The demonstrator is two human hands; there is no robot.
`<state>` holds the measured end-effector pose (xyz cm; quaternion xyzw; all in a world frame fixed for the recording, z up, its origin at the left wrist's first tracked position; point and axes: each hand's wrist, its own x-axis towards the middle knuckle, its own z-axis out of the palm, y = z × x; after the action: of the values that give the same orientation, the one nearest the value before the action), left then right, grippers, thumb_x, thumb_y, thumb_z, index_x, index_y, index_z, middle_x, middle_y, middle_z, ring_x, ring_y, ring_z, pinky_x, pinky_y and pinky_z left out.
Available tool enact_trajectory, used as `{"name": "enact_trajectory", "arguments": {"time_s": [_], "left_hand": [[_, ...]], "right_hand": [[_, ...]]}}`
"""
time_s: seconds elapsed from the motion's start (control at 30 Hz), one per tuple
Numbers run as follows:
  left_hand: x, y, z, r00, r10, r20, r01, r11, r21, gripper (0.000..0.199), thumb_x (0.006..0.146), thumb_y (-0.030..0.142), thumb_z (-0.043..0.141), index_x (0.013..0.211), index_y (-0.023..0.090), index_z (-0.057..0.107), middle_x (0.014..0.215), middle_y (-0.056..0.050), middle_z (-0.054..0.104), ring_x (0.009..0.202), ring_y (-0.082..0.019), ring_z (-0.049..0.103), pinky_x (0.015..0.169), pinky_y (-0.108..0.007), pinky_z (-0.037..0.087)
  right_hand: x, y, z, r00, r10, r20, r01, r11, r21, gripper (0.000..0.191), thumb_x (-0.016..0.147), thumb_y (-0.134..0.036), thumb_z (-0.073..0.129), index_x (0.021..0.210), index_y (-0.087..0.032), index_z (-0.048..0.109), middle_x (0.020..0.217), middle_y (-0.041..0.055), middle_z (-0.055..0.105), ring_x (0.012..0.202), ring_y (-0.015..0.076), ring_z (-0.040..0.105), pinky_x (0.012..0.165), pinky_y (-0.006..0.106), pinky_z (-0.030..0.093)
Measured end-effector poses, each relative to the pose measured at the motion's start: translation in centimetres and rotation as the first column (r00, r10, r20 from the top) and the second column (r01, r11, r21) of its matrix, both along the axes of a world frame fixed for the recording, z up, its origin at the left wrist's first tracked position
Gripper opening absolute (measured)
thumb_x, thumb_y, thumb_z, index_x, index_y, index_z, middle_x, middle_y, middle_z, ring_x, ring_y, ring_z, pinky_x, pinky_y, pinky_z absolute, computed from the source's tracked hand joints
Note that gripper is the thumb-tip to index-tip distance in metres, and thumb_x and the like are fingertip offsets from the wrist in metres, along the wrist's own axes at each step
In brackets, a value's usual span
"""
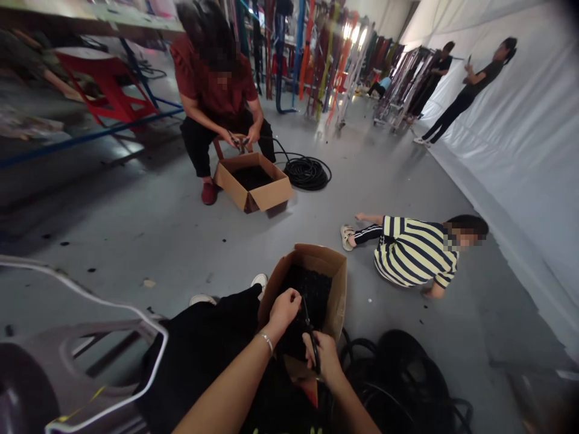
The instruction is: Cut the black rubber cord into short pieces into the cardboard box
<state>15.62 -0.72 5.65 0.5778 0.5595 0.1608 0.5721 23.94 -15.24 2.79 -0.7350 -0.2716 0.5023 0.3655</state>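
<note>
My right hand is wrapped round the black handles of a pair of scissors, whose blades point up and away over a cardboard box. Close by on the left, my left hand is closed in a pinch beside the blade tips. What it pinches, if anything, is too small to make out. Under both hands the box stands between my legs, its flaps up, holding many small black pieces. To the right of the box lies a heap of coiled black tubing.
A seated co-worker handles something over another cardboard box, beside a black tubing coil. A person in a striped shirt sits low on the floor at right. Hanging racks and a red stool stand behind.
</note>
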Motion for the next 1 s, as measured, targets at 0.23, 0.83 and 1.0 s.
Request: {"name": "enact_trajectory", "arguments": {"time_s": [0.23,0.83,1.0], "left_hand": [[-0.5,0.1,0.8,0.988,-0.128,-0.086,0.142,0.974,0.178,0.009,0.082,0.015,0.059,0.075,0.02,0.06,0.067,0.0,0.061,0.064,-0.014,0.054,0.063,-0.022,0.034],[-1.1,-0.6,-0.1,0.836,-0.376,-0.399,0.422,0.906,0.028,0.012,0.088,0.023,0.055,0.088,0.02,0.066,0.091,-0.006,0.071,0.081,-0.017,0.064,0.065,-0.024,0.037],[-0.9,-0.6,-0.9,0.823,-0.404,-0.399,0.445,0.895,0.011,0.013,0.087,0.022,0.056,0.091,0.019,0.068,0.089,-0.006,0.072,0.08,-0.017,0.065,0.066,-0.023,0.039]], "right_hand": [[0.1,0.1,0.6,1.0,0.015,0.001,-0.015,1.0,-0.02,0.056,0.071,-0.073,0.054,0.061,-0.018,0.051,0.044,-0.0027,0.051,0.031,0.0084,0.046,0.032,0.018,0.028],[-4.2,-2.3,-3.7,0.967,-0.244,-0.068,0.239,0.968,-0.081,0.065,0.056,-0.086,0.055,0.059,-0.02,0.051,0.035,-0.0049,0.039,0.029,0.0088,0.036,0.031,0.021,0.027],[-4.4,-2.8,-5.0,0.97,-0.243,-0.004,0.242,0.968,-0.064,0.069,0.056,-0.089,0.05,0.055,-0.021,0.049,0.036,-0.0043,0.037,0.033,0.009,0.035,0.033,0.022,0.026]]}}
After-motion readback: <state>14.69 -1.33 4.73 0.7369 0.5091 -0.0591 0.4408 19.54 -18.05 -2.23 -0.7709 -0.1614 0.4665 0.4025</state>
